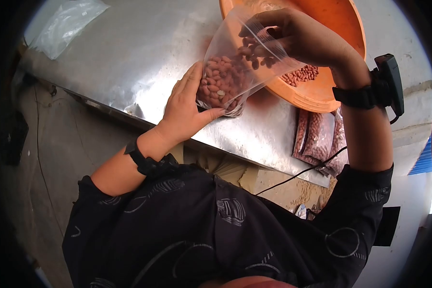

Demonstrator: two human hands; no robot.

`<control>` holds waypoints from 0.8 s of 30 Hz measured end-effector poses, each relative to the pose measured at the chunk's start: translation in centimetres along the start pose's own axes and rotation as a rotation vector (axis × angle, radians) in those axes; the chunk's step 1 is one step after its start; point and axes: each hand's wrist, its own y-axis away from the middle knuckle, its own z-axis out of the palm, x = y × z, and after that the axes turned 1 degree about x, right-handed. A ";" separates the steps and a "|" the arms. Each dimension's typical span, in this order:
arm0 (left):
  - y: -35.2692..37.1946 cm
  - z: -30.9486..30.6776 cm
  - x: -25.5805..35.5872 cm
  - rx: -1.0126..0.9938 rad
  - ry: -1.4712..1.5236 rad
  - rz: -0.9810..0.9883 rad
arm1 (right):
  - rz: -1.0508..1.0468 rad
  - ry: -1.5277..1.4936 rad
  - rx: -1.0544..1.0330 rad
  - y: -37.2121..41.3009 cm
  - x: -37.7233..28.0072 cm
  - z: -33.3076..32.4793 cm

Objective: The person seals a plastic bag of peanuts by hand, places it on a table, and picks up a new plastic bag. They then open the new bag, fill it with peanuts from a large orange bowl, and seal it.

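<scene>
A clear plastic bag (pixel 247 79), part filled with reddish peanuts (pixel 221 81), stands tilted on the metal table. My left hand (pixel 185 105) grips its lower left side, thumb across the bottom and fingers along the edge. At the bag's mouth is my right hand (pixel 297 38), its fingers curled and partly behind the plastic. A cluster of peanuts (pixel 257 53) shows just under those fingers, seen through the film; some look loose. Behind the bag, an orange basin (pixel 317 98) holds more peanuts (pixel 300 76).
Filled peanut bags (pixel 319 137) lie near the table's right front edge. An empty-looking plastic bag (pixel 69 26) rests at the far left of the metal table (pixel 129 53). A black cable (pixel 297 174) runs from below my right arm. Both wrists carry black strapped devices.
</scene>
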 end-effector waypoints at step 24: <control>-0.2 -0.1 0.0 -0.061 0.068 -0.032 | 0.892 0.058 -0.153 2.2 19.7 -4.6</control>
